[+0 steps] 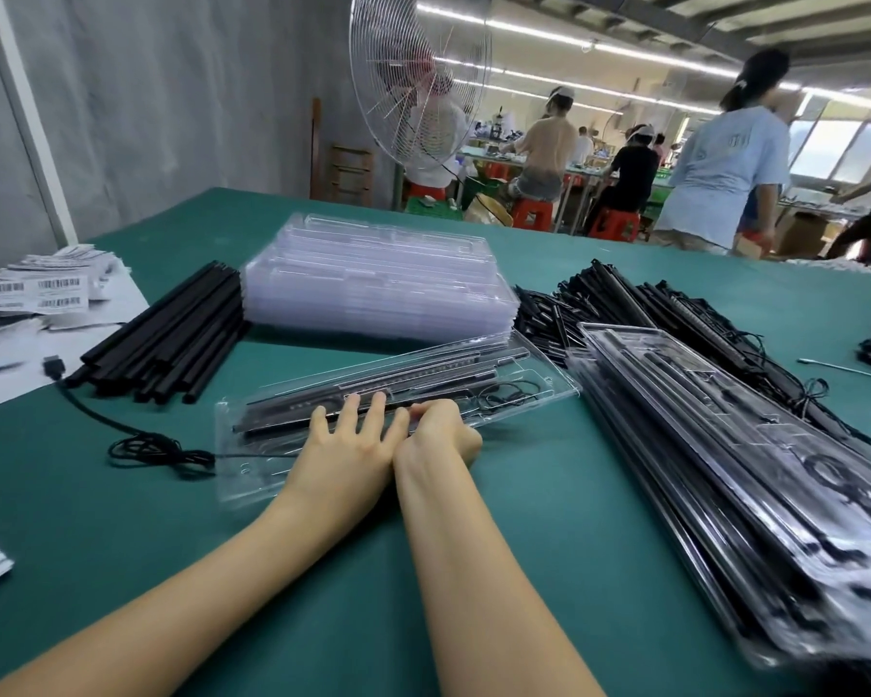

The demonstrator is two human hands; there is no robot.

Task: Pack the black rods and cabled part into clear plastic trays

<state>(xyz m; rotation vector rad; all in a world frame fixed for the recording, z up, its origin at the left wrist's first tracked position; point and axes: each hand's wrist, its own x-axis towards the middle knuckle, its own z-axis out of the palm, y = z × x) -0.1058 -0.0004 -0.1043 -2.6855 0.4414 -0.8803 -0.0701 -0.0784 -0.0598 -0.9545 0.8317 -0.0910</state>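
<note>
the left hand (345, 430) is lying open, fingers straight and spread, and is pressing down on the clear tray (252, 470) at the middle of the green table (473, 570). the right hand (441, 427) is resting just beside it, touching it, with fingers curled down onto the same tray; whether those fingers are pinching anything cannot be told, as the fingertips are hidden.

the tray is lying lengthwise, running from near left to far right. inside it, black rods (423, 367) are sitting in the long channels, and a coiled cable (509, 389) is sitting in the compartment at the right end.

to the right, a stack of packed trays (725, 445) is lying on the table. behind it, a pile of cabled parts (624, 304) is spreading across the surface. a stack of empty trays (373, 279) is standing behind the working tray, and a bundle of loose rods (172, 334) is lying just left of that stack.

at the far left, barcode labels (46, 289) are lying in a heap. a black usb lead (142, 445) is trailing across the table toward the tray's left end.
</note>
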